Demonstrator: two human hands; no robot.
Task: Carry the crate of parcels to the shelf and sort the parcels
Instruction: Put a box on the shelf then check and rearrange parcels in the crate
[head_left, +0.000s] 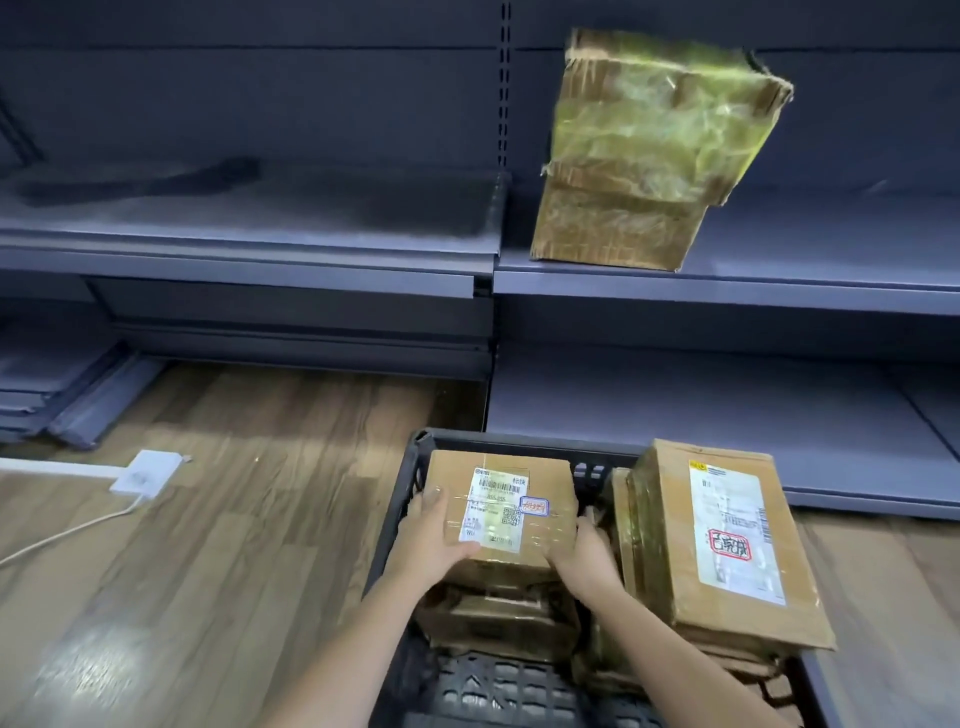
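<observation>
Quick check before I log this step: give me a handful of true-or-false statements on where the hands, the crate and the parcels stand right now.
1. Both hands grip the same parcel. True: the left hand and right hand hold the labelled parcel from either side.
2. The crate sits on a shelf. False: the black crate is down in front of the shelving.
3. A tape-wrapped box already stands on the shelf. True.
4. The crate holds only one parcel. False: a larger parcel and others lie in it.
5. The shelf board on the left is full of parcels. False: no parcels show there.
</observation>
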